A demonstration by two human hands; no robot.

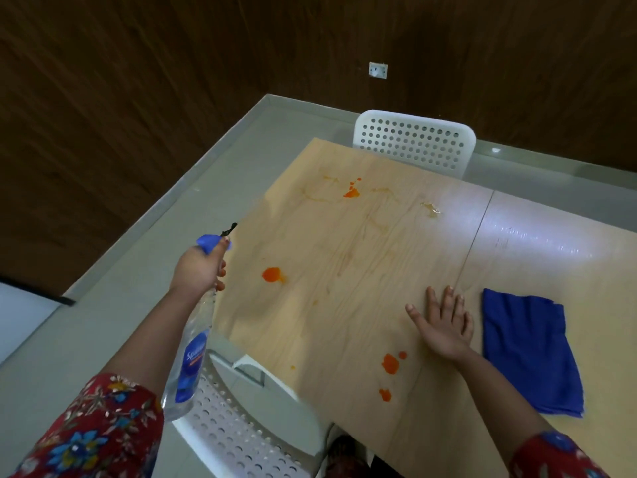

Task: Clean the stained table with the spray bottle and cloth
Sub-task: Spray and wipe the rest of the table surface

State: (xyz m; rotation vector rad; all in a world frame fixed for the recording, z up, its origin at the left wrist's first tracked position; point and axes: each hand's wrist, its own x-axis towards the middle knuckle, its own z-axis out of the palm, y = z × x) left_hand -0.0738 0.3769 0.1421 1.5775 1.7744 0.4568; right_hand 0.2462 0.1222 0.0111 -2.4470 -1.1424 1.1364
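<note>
Spray bottle (193,353) sits in the left hand (198,267), which grips it round the neck with a finger curled at the blue trigger (210,243). Its clear body hangs back towards the person, above a white chair (234,419) tucked in at the near-left corner. The bottle's long axis runs up and away from there, so the black nozzle (229,230) points forward and to the right, over the left edge of the table (344,305).

A cluster of orange stains (390,363) lies closest to the person, just left of the right forearm. The right hand (444,326) rests flat on the wood, fingers straight and spread, holding nothing. The blue cloth (531,350) lies rumpled just beside that hand on its right, a narrow strip of bare wood between them, so the right hand is much the nearer one to pick it up.

Another orange blot (272,274) lies just right of the left hand, below the nozzle's line. Further on are an orange splash (351,193) with faint yellowish smears around it and a small clear wet patch (431,209). Spraying looks like the step in hand, with wiping not yet begun.

A second white chair (415,143) stands at the far edge, with a wall socket (378,70) beyond.
</note>
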